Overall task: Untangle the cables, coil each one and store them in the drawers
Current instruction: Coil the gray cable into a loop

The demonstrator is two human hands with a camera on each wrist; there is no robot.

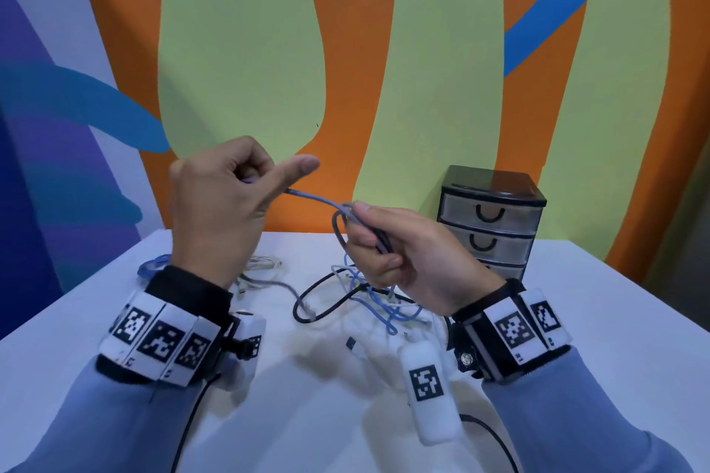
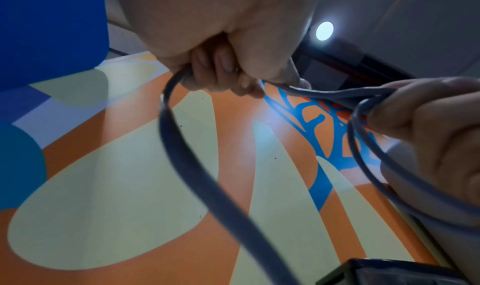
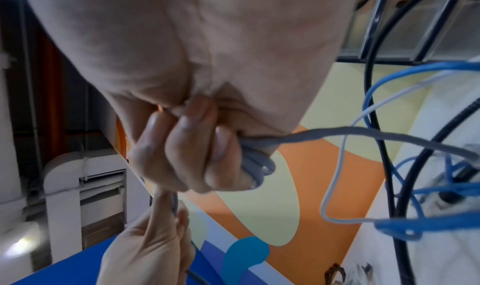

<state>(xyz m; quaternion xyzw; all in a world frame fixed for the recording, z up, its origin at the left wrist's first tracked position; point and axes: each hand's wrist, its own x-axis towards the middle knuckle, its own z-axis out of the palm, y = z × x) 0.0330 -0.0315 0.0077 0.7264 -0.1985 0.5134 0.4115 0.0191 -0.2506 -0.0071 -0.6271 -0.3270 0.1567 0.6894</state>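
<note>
We hold the gray cable (image 1: 326, 203) up with both hands: our left hand (image 1: 219, 211) grips one end and our right hand (image 1: 403, 257) grips its loops.

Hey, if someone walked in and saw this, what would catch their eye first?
Both hands raised over the white table: the left hand and right hand each grip a grey cable, the right holding its loops. Beneath lies a tangle of cables; a small drawer unit stands at the back right.
</note>
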